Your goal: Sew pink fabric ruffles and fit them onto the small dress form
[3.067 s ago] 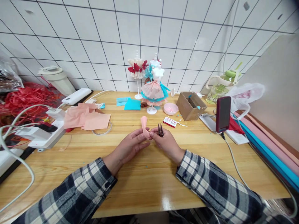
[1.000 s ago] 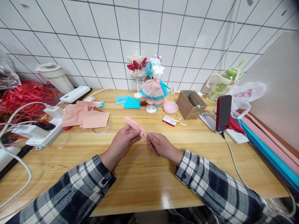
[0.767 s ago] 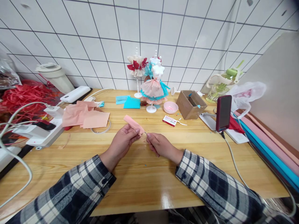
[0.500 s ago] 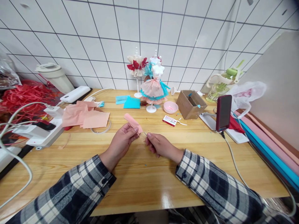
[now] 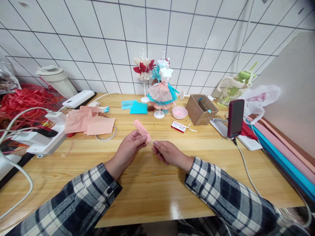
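Note:
My left hand [image 5: 132, 147] pinches a folded strip of salmon-pink crepe paper [image 5: 141, 128] between thumb and fingers; its upper end sticks up past the fingertips. A ragged lower edge of the strip shows at the thumb. Just to the right, my right hand [image 5: 165, 152] is closed on a thin needle [image 5: 152, 142]. Only a short grey length of it shows, pointing at the paper's lower edge. Whether its tip touches the paper, I cannot tell. Behind the hands stands a small white dress form [image 5: 166, 74] in a pink and turquoise crepe paper skirt [image 5: 161, 90].
Pink crepe paper sheets [image 5: 100, 126] lie at left near a power strip [image 5: 50, 141]. Turquoise paper [image 5: 138, 107], a pink bowl [image 5: 179, 113], a small red-white box [image 5: 178, 127] and a cardboard box [image 5: 200, 111] stand farther back. A phone [image 5: 235, 118] stands upright at right.
The pink paper strip has turned slightly, its upper end shifting right. My hands have come a little closer together, and less of the needle shows.

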The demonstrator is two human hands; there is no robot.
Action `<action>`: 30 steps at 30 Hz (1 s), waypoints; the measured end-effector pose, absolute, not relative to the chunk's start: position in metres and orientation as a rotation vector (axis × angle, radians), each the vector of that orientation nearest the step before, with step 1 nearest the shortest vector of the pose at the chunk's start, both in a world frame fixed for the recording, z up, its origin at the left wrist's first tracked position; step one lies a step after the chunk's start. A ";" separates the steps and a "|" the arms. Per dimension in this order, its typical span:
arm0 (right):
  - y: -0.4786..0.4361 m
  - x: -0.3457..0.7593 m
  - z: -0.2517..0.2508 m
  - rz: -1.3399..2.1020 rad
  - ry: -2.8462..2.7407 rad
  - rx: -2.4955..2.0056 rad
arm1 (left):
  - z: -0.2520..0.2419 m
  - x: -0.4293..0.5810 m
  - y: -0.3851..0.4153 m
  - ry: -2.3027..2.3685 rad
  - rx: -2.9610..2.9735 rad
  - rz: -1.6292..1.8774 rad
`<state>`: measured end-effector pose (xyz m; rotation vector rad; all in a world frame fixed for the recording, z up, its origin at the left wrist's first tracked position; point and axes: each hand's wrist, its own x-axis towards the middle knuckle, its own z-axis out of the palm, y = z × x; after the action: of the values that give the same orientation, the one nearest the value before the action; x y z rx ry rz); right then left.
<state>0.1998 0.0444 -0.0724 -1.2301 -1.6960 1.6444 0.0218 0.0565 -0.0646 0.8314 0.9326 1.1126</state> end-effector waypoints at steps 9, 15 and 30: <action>0.045 0.201 -0.075 1.625 -1.724 -1.199 | -0.064 0.023 0.057 0.939 0.842 1.121; 0.045 0.199 -0.077 1.630 -1.725 -1.226 | -0.068 0.021 0.058 0.928 0.812 1.130; 0.062 0.230 -0.065 0.182 -2.104 -1.529 | -0.070 0.020 0.060 0.989 0.897 1.166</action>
<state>0.2297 0.0618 -0.0654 -1.5295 -2.1045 0.1817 0.0199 0.0601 -0.0698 0.8966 0.9888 1.1658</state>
